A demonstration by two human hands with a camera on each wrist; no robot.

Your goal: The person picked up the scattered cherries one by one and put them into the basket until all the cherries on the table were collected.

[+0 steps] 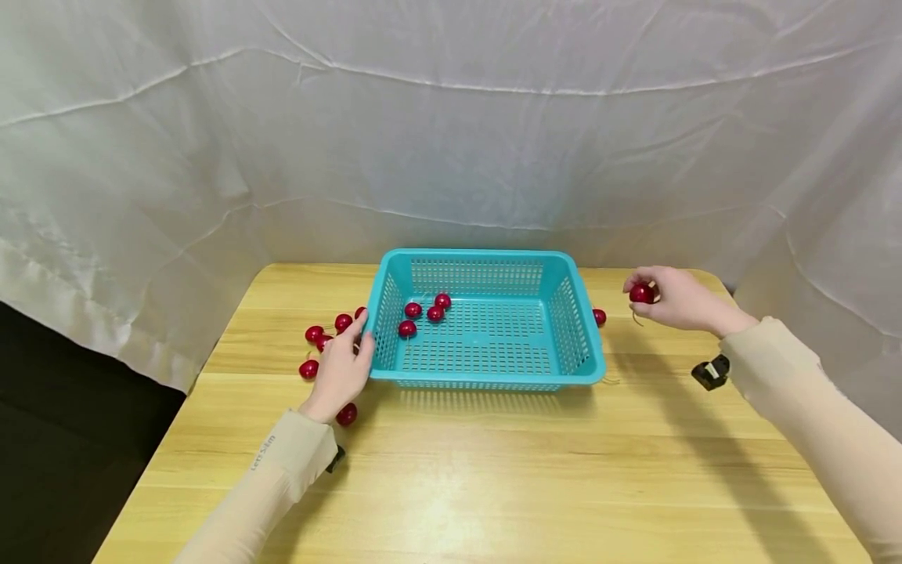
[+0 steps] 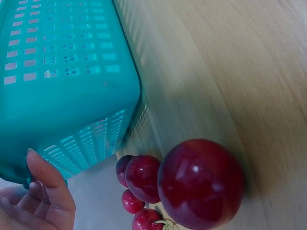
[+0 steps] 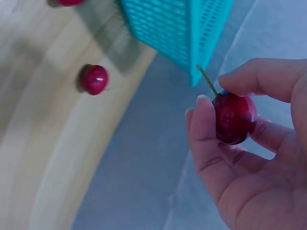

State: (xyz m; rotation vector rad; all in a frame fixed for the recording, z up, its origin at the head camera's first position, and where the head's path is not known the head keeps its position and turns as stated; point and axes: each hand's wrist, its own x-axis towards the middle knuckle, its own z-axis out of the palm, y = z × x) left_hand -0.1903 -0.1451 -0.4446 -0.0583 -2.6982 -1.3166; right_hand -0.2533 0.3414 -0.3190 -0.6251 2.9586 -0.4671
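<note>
A turquoise plastic basket (image 1: 486, 380) with slotted walls stands on the wooden table, several red cherries (image 1: 435, 313) lying inside toward its left. My left hand (image 1: 341, 372) holds the basket's left rim, thumb and fingers around the edge in the left wrist view. Below that hand, more cherries (image 2: 200, 184) lie on the table beside the basket. Right of the basket, my right hand (image 1: 676, 298) pinches one cherry (image 3: 234, 118) between thumb and fingers, its green stem sticking out. That hand is raised above the table.
One loose cherry (image 1: 600, 316) lies against the basket's right side. Another cherry (image 3: 94, 79) shows on the table in the right wrist view. A pale curtain (image 1: 493, 157) hangs behind the table (image 1: 479, 486), and dark cloth (image 1: 63, 439) is at the left.
</note>
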